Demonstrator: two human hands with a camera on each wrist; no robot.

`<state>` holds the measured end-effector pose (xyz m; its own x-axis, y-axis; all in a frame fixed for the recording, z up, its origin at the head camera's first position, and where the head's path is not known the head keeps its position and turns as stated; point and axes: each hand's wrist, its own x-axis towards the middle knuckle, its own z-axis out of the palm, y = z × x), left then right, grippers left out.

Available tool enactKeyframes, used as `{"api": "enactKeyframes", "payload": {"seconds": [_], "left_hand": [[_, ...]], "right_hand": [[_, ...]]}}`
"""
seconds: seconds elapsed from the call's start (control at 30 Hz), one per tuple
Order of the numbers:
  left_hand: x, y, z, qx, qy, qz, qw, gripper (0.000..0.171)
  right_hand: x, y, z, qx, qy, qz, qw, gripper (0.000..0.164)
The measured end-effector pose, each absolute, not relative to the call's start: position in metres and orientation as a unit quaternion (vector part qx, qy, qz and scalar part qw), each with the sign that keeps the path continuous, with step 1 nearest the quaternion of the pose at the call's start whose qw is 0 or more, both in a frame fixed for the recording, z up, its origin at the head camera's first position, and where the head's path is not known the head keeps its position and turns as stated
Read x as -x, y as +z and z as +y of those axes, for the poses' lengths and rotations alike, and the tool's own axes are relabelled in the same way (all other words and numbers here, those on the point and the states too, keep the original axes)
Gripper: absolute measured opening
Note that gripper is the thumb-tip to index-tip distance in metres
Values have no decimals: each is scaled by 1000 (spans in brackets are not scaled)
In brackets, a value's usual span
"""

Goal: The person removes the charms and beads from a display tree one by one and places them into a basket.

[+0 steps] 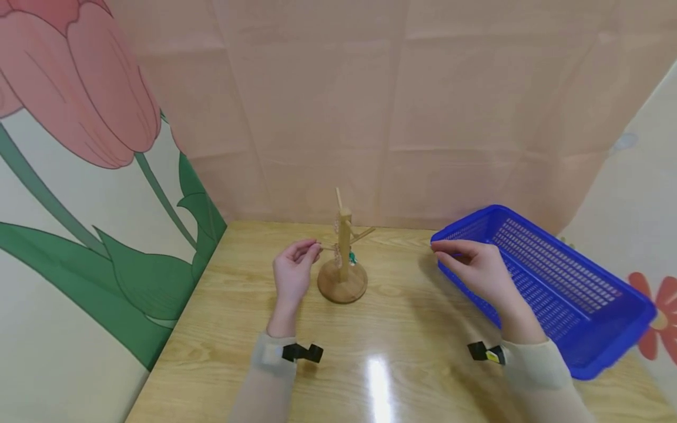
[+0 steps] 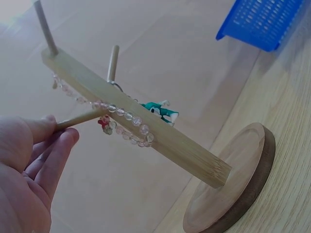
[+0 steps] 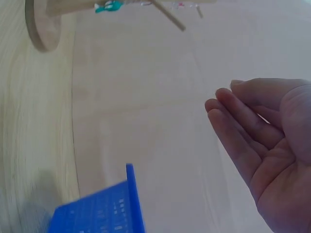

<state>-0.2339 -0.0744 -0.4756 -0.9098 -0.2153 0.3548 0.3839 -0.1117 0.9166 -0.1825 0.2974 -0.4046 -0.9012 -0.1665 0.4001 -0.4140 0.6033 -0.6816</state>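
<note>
A wooden jewelry stand (image 1: pixel 344 249) with a round base stands upright on the table, several pegs sticking out of its post. At its left side, my left hand (image 1: pixel 294 273) pinches the end of one wooden peg (image 2: pixel 80 119) between thumb and fingers. A beaded bracelet (image 2: pixel 127 116) of clear and pink beads hangs around that peg, with a small red charm (image 2: pixel 105 122). On the post's far side dangles a green and white figure charm (image 2: pixel 160 111). My right hand (image 1: pixel 476 267) hovers by the basket's left edge, fingers loosely bent, holding nothing.
A blue plastic basket (image 1: pixel 605 267) with slotted walls sits on the right of the wood-grain table (image 1: pixel 391 329). Behind the table hangs a pinkish cloth (image 1: pixel 423 106). A wall with painted tulips (image 1: pixel 95 88) borders the left side.
</note>
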Motion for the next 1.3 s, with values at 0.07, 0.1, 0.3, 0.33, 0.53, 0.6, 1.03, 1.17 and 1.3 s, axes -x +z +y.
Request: {"api": "enactKeyframes", "payload": {"seconds": [0.07, 0.1, 0.3, 0.33, 0.53, 0.6, 1.03, 1.17, 1.3], "left_hand": [[234, -476, -74, 67, -744, -633, 201, 13], [233, -476, -74, 67, -745, -632, 201, 13], [234, -477, -74, 69, -745, -632, 201, 15], [234, -477, -74, 69, -745, -632, 201, 15], [233, -478, -75, 61, -748, -631, 195, 13], [233, -478, -75, 57, -748, -632, 194, 13], [234, -476, -76, 57, -747, -634, 191, 14], [232, -476, -76, 47, -744, -637, 197, 12], [234, -475, -74, 58, -745, -635, 197, 13]], "right_hand": [[181, -406, 293, -169, 418, -879, 154, 22], [180, -406, 290, -169, 423, -877, 156, 22], [180, -413, 279, -157, 445, -868, 153, 23], [180, -415, 278, -153, 449, -868, 148, 22], [181, -425, 269, -135, 470, -863, 127, 20], [182, -427, 266, -132, 478, -860, 119, 20], [195, -432, 245, -136, 477, -862, 109, 22], [197, -433, 239, -149, 473, -862, 103, 23], [195, -431, 237, -148, 474, -861, 111, 21]]}}
